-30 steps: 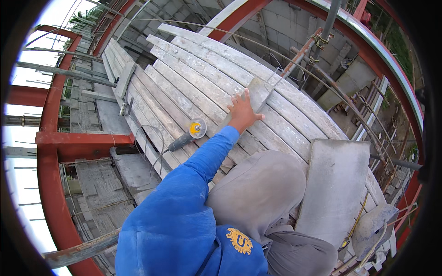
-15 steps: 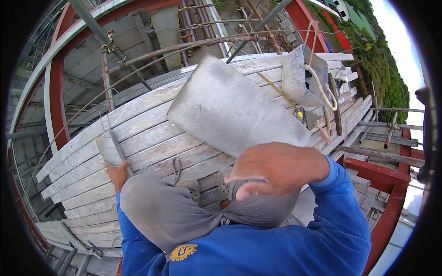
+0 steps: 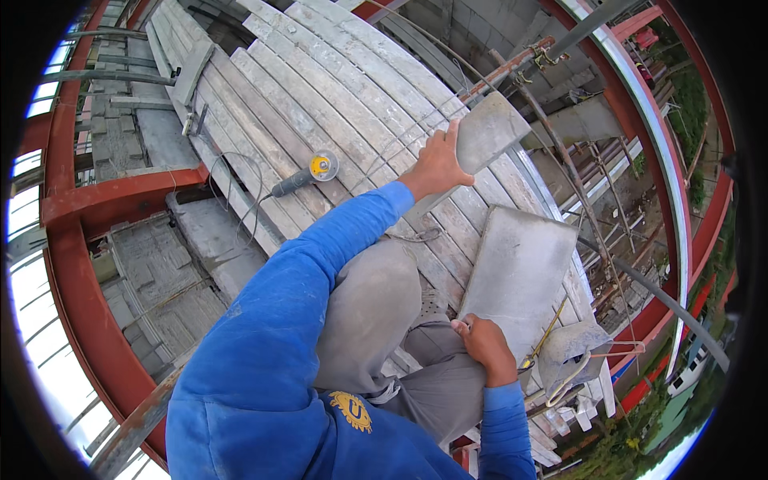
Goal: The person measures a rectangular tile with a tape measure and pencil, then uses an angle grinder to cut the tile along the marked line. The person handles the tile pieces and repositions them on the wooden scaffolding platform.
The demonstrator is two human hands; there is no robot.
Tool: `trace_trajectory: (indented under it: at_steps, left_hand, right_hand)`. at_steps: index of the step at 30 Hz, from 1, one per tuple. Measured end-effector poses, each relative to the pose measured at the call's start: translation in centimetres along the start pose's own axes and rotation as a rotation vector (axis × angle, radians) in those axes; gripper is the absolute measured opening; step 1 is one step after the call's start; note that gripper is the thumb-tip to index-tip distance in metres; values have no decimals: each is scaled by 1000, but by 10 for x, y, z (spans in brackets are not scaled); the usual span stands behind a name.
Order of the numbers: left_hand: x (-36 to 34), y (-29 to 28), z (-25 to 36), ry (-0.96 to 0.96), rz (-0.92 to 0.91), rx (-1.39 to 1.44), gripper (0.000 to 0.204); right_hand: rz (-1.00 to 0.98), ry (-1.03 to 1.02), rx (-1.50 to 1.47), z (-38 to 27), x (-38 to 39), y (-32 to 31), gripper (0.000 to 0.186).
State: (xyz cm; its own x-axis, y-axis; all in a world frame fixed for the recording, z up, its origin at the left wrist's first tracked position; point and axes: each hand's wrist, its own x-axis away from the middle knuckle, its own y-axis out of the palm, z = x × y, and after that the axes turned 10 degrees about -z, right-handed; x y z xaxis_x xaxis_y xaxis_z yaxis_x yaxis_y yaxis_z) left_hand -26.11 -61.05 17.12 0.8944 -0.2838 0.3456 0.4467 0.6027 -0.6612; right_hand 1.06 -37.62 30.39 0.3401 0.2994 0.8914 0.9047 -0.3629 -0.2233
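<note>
My left hand [image 3: 440, 160], fingers wrapped round a narrow grey board [image 3: 490, 132], holds it out over the plank deck. My right hand [image 3: 483, 342] is curled beside my knee at the lower edge of a wide grey sheet [image 3: 520, 264]; what it holds, if anything, I cannot make out. An angle grinder [image 3: 300, 180] with a yellow-centred disc lies left of my left hand, its cord trailing over the planks. A yellow tape measure [image 3: 526, 364] is right of my right hand.
A bent grey container [image 3: 570, 356] with a pale rope sits at the right. Red steel beams [image 3: 84, 308], scaffold poles [image 3: 560, 156] and a drop surround the wooden plank deck [image 3: 336, 104]. Concrete slabs [image 3: 208, 248] lie below on the left.
The view has swung back leftward. My left hand has shifted the narrow board outward. My right hand, over my lap half a second ago, is now down by the wide sheet's edge.
</note>
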Motion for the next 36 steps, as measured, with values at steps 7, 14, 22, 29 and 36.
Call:
trace_trajectory:
  at_steps: [7,14,22,29,36]
  left_hand:
    - [127,-143,157,179,24,-61,134]
    - [261,-335,128,-158,264,-337,134]
    - [376,-488,-45,-791,461,-466,140]
    - [423,-532,-189,-1049,334,-71,142]
    - [378,-613,-318,-1339,15,307,143]
  right_hand:
    - [455,-75,-330,-31,75,46,42]
    - [597,140,-754,19,244,73,38]
    - [262,848,-997,97,361,140,45]
    - [286,614,-784,-120,265,6,38]
    - [205,358,-580,-420,98,-209,40]
